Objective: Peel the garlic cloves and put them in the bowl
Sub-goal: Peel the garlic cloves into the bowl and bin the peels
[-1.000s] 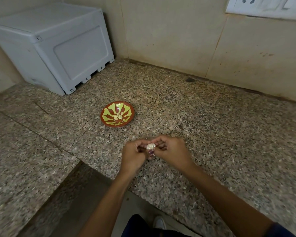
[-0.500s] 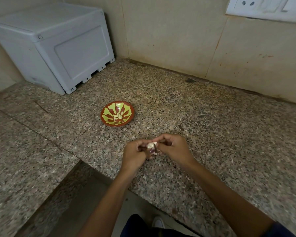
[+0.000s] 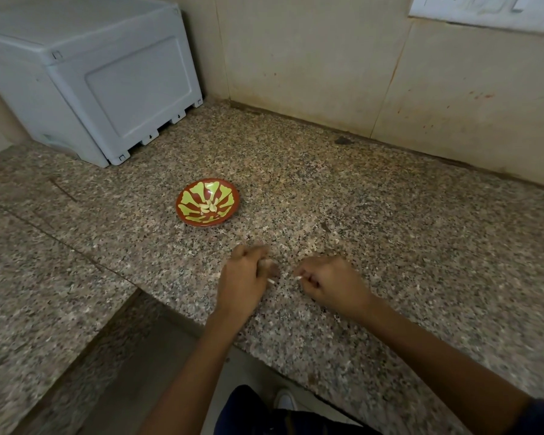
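Hands were apart over the granite counter (image 3: 390,215), low in the middle of the frame. The left hand (image 3: 244,277) was blurred, fingers curled around something pale, probably the garlic clove (image 3: 266,264), though I honestly couldn't tell how clean it was. The right hand (image 3: 330,282) was curled too, pinching a tiny pale sliver (image 3: 298,277) at its fingertips, looked like a bit of skin. The bowl (image 3: 182,211), red-brown with green petals, sat up and a little left of both hands, around the centre of the frame, with a few peeled cloves (image 3: 210,207) piled in its middle. So the drop looked like it'd go up-frame and slightly left, and the left hand was clearly the nearer one, with bare counter between it and the rim. The clove's long axis was too smeared to call. A grey plastic box (image 3: 107,83) sat upper left, well clear of the bowl.
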